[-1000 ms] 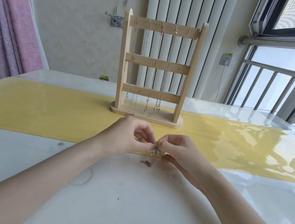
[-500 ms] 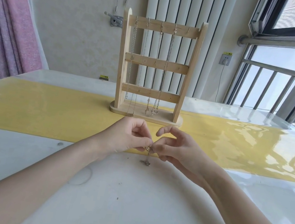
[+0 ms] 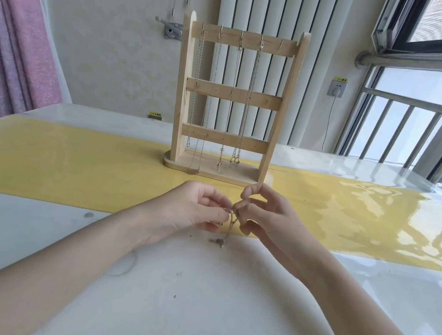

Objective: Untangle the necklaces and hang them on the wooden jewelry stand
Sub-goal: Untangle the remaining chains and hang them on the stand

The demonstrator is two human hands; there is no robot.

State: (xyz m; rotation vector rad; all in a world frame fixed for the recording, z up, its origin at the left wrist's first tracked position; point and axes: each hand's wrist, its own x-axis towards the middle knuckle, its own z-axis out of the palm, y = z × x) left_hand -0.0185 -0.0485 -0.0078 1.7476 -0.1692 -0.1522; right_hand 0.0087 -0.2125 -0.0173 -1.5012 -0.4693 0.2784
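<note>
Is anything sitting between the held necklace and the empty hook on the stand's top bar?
Nothing visible does. Both hands, left hand and right hand, pinch the necklace just in front of the wooden stand; the free hook is at the top bar's right end.

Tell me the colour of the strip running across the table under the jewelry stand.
Yellow: the strip crosses the pale table, seen in the head view.
</note>
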